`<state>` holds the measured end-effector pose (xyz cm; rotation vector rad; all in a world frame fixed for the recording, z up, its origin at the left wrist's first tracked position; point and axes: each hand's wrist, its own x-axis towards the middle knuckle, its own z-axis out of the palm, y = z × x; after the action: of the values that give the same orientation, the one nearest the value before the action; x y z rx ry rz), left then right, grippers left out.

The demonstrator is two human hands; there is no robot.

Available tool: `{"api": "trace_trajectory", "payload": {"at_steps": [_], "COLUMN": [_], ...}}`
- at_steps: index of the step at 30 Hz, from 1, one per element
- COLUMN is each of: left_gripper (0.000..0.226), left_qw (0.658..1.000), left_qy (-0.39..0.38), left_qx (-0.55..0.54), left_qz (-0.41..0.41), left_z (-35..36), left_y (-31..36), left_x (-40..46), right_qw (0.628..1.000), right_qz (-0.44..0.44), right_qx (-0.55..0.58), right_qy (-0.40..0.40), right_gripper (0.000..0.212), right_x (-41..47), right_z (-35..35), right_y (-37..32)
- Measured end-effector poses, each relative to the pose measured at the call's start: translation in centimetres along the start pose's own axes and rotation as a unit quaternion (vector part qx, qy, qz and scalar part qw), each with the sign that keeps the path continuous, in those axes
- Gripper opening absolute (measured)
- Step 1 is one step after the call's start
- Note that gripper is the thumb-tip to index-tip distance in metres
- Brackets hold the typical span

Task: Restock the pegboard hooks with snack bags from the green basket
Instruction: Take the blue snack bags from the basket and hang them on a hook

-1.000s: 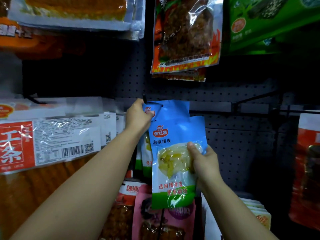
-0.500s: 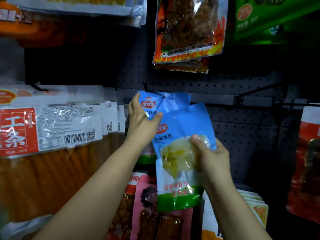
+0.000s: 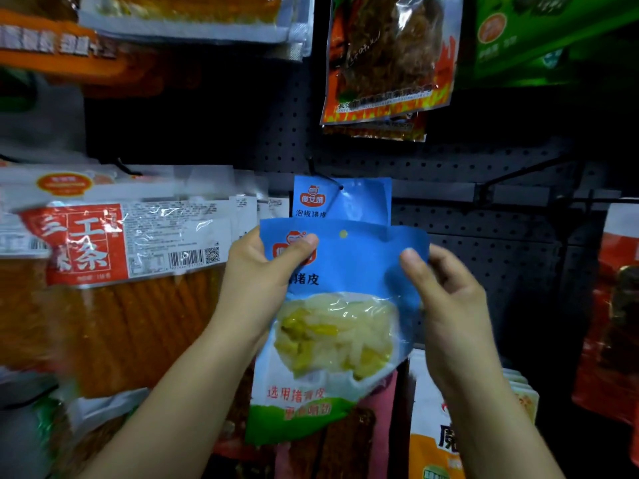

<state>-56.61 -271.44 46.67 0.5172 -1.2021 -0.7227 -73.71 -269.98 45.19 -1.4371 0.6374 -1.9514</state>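
- Pinching blue snack bag [image 3: 340,305] top corners, left hand [image 3: 266,281] and right hand [image 3: 446,299] both clamped.
- Risking hang hole [image 3: 343,234] between thumbs missing hook [image 3: 325,183] above grip; bag is sagging.

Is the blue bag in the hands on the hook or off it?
Off. The held blue bag sits below the hook; its hang hole is empty, while the hung blue bag behind is threaded.

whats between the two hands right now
In the head view, the top of the held blue snack bag spans between the left hand and right hand, its hang hole midway.
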Motion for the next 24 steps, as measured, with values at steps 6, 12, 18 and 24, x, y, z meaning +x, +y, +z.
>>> {"api": "trace_trajectory", "payload": {"at_steps": [6, 12, 18, 24], "left_gripper": [0.012, 0.014, 0.018, 0.016], "left_qw": [0.995, 0.985, 0.977, 0.985], "left_qy": [0.028, 0.046, 0.055, 0.048], "left_qx": [0.003, 0.005, 0.019, 0.037], "left_qz": [0.098, 0.167, 0.205, 0.164], "left_z": [-0.7, -0.6, -0.4, -0.2], "left_y": [2.6, 5.5, 6.8, 5.9], "left_x": [-1.2, -0.2, 1.0, 1.9], "right_qw": [0.993, 0.987, 0.991, 0.996], "right_qz": [-0.089, -0.141, -0.109, -0.065], "right_qx": [-0.037, -0.062, -0.041, -0.047], "right_qy": [-0.075, -0.055, -0.063, -0.05], "right_gripper": [0.012, 0.02, 0.021, 0.022], "right_x": [-0.3, 0.6, 2.5, 3.5], "right_z": [3.0, 4.8, 5.8, 5.8], "right_y": [-3.6, -5.8, -6.5, -5.3]}}
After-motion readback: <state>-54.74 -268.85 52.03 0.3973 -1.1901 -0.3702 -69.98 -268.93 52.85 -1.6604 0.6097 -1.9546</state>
